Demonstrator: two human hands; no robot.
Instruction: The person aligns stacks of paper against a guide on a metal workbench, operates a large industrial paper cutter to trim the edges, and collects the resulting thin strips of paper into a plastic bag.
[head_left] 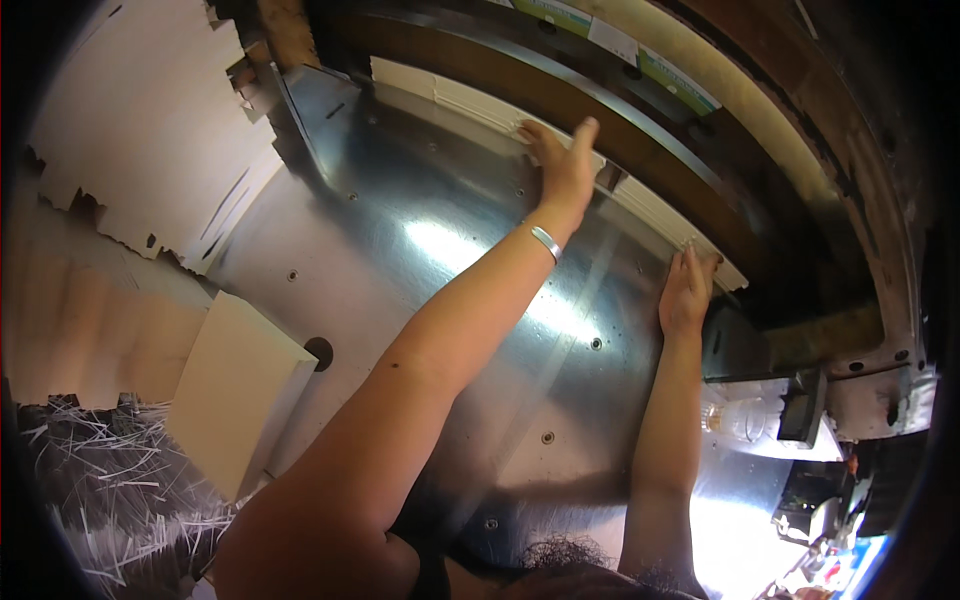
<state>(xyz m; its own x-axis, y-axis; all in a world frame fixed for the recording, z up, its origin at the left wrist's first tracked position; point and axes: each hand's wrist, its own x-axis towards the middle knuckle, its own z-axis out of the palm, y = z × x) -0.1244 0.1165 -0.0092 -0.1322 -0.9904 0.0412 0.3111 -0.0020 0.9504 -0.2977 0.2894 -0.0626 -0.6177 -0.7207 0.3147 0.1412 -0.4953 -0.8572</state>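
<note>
While your left hand (566,165) lies flat on the stack of pale paper sheets (560,150) in the upper middle of the frame, its fingers are pressed together and its thumb is spread wide. Your right hand (686,292), right of centre, rests on the same stack with fingers held close together, its tips at the stack's near edge. That stack runs diagonally along the dark back fence of the shiny steel cutter table (400,250). A silver bracelet (545,242) circles your left wrist. A cream block of sheets (235,385) sits lower left, above paper trimmings (110,480).
</note>
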